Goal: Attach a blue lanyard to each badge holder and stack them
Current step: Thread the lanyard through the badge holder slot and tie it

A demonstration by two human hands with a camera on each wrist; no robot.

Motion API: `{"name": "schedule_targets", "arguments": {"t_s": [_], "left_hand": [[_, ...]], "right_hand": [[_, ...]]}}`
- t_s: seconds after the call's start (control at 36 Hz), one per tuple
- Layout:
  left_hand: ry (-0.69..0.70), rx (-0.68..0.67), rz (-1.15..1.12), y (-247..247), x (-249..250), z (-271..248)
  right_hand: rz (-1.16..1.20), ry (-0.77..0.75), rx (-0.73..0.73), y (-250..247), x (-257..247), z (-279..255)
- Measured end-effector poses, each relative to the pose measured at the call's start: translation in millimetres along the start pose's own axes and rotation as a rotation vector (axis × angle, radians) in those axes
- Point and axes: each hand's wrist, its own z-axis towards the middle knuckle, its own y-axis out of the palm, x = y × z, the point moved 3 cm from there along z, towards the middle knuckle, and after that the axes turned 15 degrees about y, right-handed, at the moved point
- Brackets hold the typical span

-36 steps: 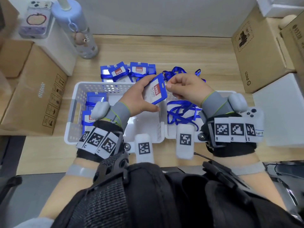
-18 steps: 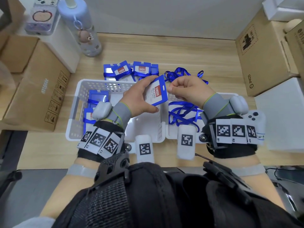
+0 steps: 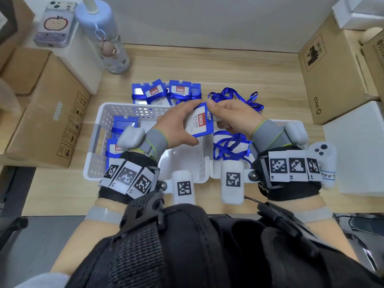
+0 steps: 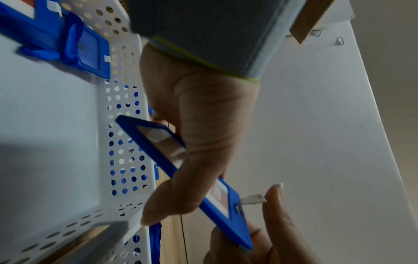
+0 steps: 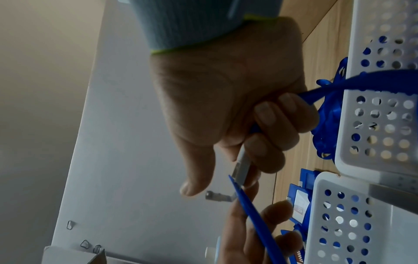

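Observation:
My left hand (image 3: 178,125) grips a blue badge holder (image 3: 200,119) with a red UHOO label, held tilted above the white baskets. The same badge holder (image 4: 181,171) shows edge-on in the left wrist view under my thumb. My right hand (image 3: 230,117) curls round a blue lanyard (image 5: 339,85) and pinches its clear strap clip (image 5: 243,166) against the holder's top slot. In the right wrist view the badge holder (image 5: 255,219) is a thin blue edge below my fingers. A pile of finished badges (image 3: 166,92) with lanyards lies behind the baskets.
The left white basket (image 3: 99,142) holds a few blue badge holders (image 3: 122,129). The right basket (image 3: 297,123) holds loose blue lanyards (image 3: 228,146); more lanyards (image 3: 234,96) lie behind it. Cardboard boxes (image 3: 47,113) stand left and right, a water bottle (image 3: 108,42) at back left.
The view has shifted slightly. My right hand's fingers have closed in tighter on the top edge of the badge holder; my left hand keeps the same grip.

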Motion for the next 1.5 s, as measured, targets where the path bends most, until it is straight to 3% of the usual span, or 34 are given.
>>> {"name": "schedule_targets", "arguments": {"t_s": [0.31,0.47,0.58,0.72,0.89,1.03,1.11,1.22,1.36,1.5], "left_hand": [[0.002,0.009,0.015,-9.0,-6.7,2.8],[-0.009,0.07,-0.183,-11.8,-3.4,4.8],[-0.053,0.106,-0.426,-7.9,0.2,5.8],[-0.13,0.201,-0.566,-10.4,4.8,12.4],[-0.133,0.381,-0.48,-21.2,-2.9,18.0],[-0.132,0.446,-0.188,-28.6,-8.1,18.8],[-0.064,0.364,0.022,-32.1,-3.7,19.9],[-0.003,0.129,0.205,-25.4,4.7,16.8],[0.128,-0.077,-0.038,-14.3,9.0,13.2],[0.195,-0.016,-0.316,-19.9,11.3,13.0]], "right_hand": [[-0.068,-0.083,0.051,-4.6,2.4,7.6],[-0.05,-0.138,0.09,-5.7,-3.4,11.0],[-0.018,-0.221,0.216,-9.5,-11.0,12.3],[-0.214,-0.196,0.251,-2.6,-12.6,13.3],[-0.445,-0.153,0.137,15.1,-14.9,7.5],[-0.562,-0.169,0.111,17.9,-19.5,2.8],[-0.635,-0.229,0.154,14.2,-24.5,0.1],[-0.565,-0.294,0.301,3.3,-32.7,2.0],[-0.433,-0.296,0.494,-16.2,-33.7,9.6],[-0.268,-0.282,0.497,-23.6,-22.9,15.4]]}}
